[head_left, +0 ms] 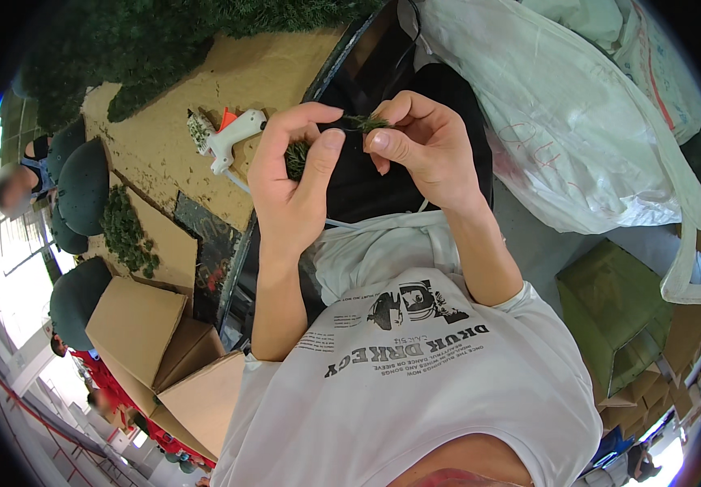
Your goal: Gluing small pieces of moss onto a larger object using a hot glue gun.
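While a white glue gun (242,132) lies on the desk (159,105), perhaps parked within easy reach, the person's left hand (289,191) curls around a green tuft (296,160). Beside it, the right hand (433,154) pinches a small sprig (372,124), thumb against fingers, likely for fine control.

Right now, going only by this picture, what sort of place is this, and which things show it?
Probably a craft workshop or factory floor: the right hand pinches a small green sprig, a white glue gun lies on a brown work surface, and dark-green foliage is piled beyond it.
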### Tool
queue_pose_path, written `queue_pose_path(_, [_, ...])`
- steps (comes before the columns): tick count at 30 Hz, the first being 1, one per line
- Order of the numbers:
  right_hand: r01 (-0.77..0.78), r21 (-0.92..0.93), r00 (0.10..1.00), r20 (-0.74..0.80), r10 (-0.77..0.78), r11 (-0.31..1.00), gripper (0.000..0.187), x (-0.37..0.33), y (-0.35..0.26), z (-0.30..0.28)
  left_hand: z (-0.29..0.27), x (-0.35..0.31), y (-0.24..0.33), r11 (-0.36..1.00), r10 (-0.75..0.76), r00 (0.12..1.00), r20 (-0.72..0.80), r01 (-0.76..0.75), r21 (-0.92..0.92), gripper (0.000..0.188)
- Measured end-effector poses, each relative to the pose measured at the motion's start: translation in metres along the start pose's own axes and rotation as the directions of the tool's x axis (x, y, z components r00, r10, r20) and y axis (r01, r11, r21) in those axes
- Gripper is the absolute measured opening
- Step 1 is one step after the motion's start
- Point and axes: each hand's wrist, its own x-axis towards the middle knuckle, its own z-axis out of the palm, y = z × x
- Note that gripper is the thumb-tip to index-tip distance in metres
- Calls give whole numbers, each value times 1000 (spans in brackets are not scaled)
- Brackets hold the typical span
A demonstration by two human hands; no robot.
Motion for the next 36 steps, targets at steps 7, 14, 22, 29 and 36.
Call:
queue_pose_path(7, [-5, -69, 1000, -3, 4, 998, 20, -1, -8, 0, -2, 11, 10, 987, -15, 996, 92, 1, 159, 15])
queue_pose_path(14, [-47, 67, 999, 26, 45, 997, 18, 3, -5, -1, -1, 11, 5, 986, 7, 994, 107, -25, 163, 15])
queue_pose_path(22, [43, -96, 999, 24, -41, 994, 13, -2, 5, 7, -9, 2, 7, 988, -56, 996, 71, 45, 145, 12])
queue_pose_path(29, [-52, -179, 969, 227, 93, 982, 6, 12, 35, 21, -127, -63, 12, 884, -76, 878, -472, 278, 375, 14])
queue_pose_path(36, [-178, -258, 940, 242, 242, 950, 8, 9, 46, 33, -294, -96, -65, 364, 11, 367, -930, 865, 346, 44])
